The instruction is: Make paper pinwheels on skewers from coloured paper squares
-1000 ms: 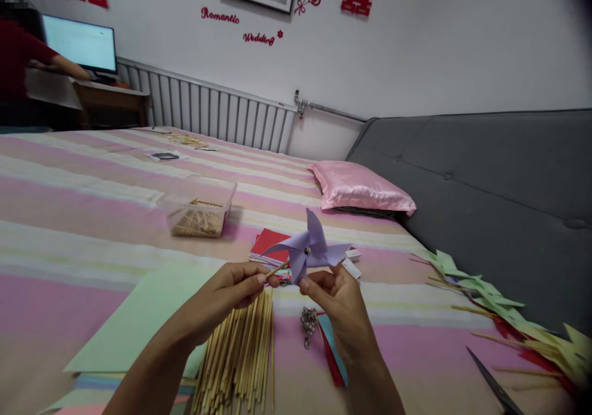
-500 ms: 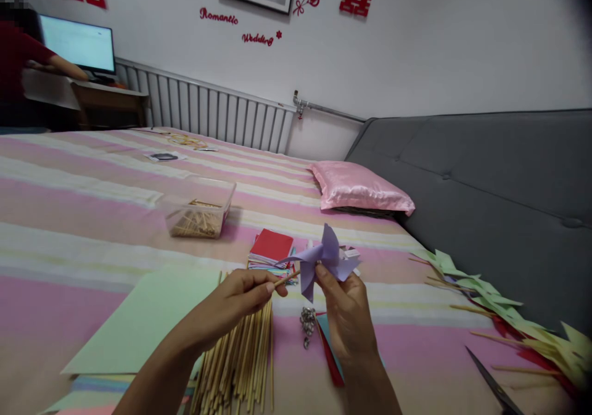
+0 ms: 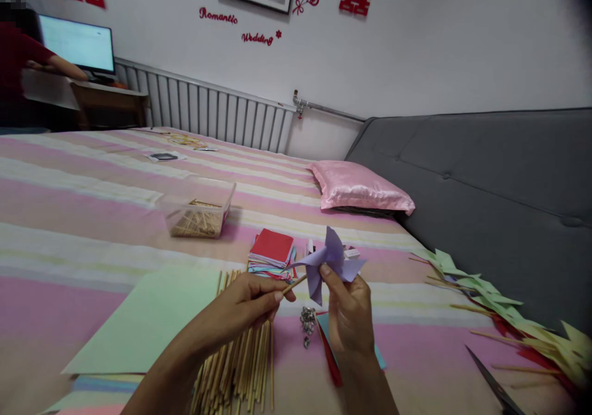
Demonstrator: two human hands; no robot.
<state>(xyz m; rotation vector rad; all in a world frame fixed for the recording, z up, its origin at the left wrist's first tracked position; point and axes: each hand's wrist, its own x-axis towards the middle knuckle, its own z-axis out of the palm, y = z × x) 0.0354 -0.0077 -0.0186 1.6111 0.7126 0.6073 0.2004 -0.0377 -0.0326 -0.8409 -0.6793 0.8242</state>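
Observation:
A purple paper pinwheel [image 3: 333,256] is held up above the bed, its blades curled in toward the middle. My right hand [image 3: 348,307] is closed on it, the thumb pressing at its centre. My left hand [image 3: 250,304] pinches the thin wooden stick [image 3: 296,283] that runs to the back of the pinwheel. Under my left forearm lies a bundle of wooden sticks [image 3: 238,365]. Small shiny metal pieces [image 3: 308,321] rest in a little heap between my hands. Red and blue paper [image 3: 329,353] lies partly hidden beneath my right wrist.
Behind my hands is a stack of coloured paper squares [image 3: 272,246], with a clear plastic box [image 3: 200,213] farther left. Pale green sheets [image 3: 143,322] lie at left. Finished pinwheels [image 3: 499,304] line the headboard side, near dark scissors [image 3: 493,381]. A person [image 3: 28,63] sits by a monitor.
Both hands have shifted slightly to the right together with the pinwheel and its stick. The pinwheel is turned a little. Everything on the bed stays where it was.

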